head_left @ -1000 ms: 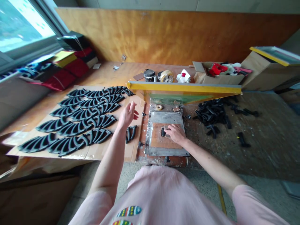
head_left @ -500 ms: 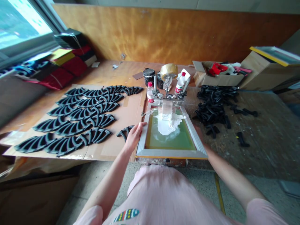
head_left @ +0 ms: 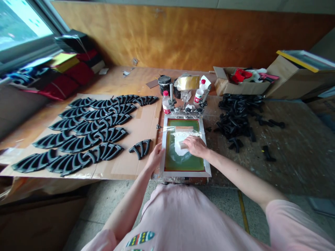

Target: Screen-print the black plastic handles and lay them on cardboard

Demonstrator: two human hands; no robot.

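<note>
Right hand (head_left: 196, 146) gripping scraper (head_left: 184, 144) at white paste (head_left: 179, 150) on screen (head_left: 185, 173).
Screen flat on bench (head_left: 293, 150), bottles (head_left: 165, 103) behind; left hand (head_left: 156, 156) at its left edge, can't tell whether those fingers grip.

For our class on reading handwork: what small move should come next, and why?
Probably draw the right hand toward the body: its fingers are at the white patch, the screen frame lies flat, and green mesh shows nearer the body.
</note>
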